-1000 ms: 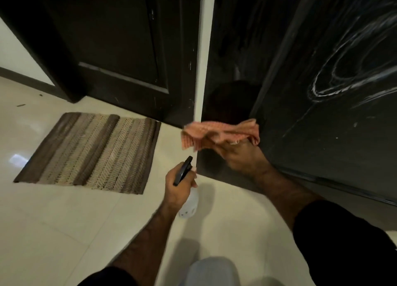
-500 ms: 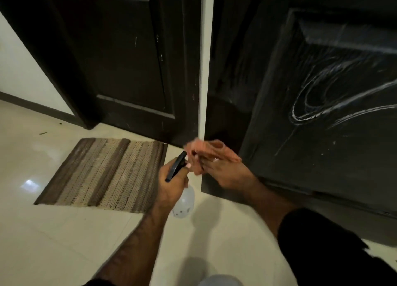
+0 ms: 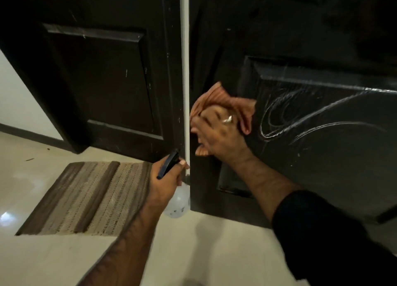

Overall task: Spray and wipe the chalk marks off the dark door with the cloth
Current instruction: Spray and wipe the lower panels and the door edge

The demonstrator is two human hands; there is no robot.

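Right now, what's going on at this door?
A person is cleaning chalk off the dark door. The right hand holds an orange cloth up by the door's left side, just left of the white chalk marks, which are still there. The left hand grips a spray bottle low by the door edge.

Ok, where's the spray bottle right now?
Head view, low centre: the spray bottle is gripped in the left hand, by the bottom corner of the dark door, right of the striped mat.

Dim, motion-blurred, floor (image 3: 43, 260) glare, wide-angle bowing
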